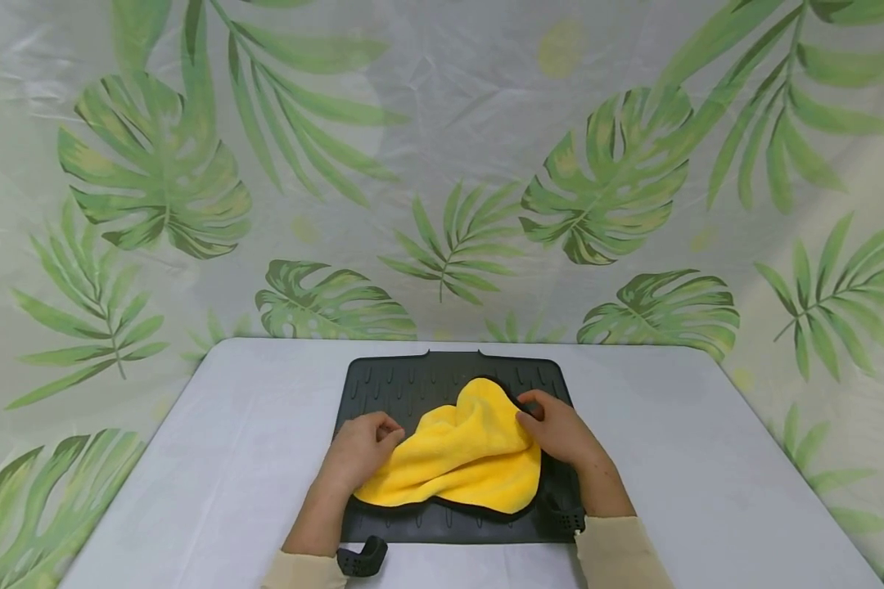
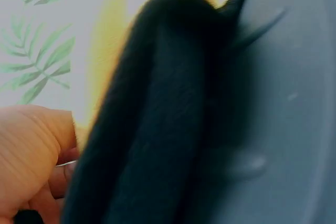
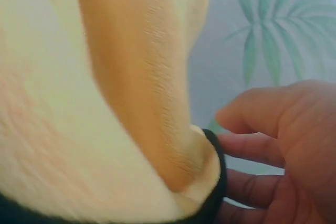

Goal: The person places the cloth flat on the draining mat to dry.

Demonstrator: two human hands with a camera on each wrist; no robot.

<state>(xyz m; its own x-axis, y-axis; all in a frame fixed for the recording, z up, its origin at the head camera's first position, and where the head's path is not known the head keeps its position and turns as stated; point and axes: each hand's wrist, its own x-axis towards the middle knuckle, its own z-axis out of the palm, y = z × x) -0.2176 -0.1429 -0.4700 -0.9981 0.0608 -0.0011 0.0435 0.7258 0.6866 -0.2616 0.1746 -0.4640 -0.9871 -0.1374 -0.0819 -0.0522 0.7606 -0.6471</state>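
A fluffy yellow cleaning cloth (image 1: pixel 479 458) with a black border lies rumpled in folds on the dark mat (image 1: pixel 405 384). Its dark underside (image 2: pixel 173 87) fills much of the left wrist view. My left hand (image 1: pixel 361 450) is at the cloth's left part, thumb and forefinger bent together at its edge; the cloth partly hides these fingers in the left wrist view. At the upper right edge is my right hand (image 1: pixel 556 425), fingers loosely bent. In the right wrist view, its fingers touch the black border (image 3: pixel 218 182), and a gap shows between thumb and forefinger.
The mat has raised ridges and lies on a white table (image 1: pixel 214 458). Behind the table hangs a pale curtain (image 1: pixel 471 98) printed with green leaves. Black straps (image 1: pixel 363 558) go round the wrists, beside beige sleeves (image 1: pixel 619 552).
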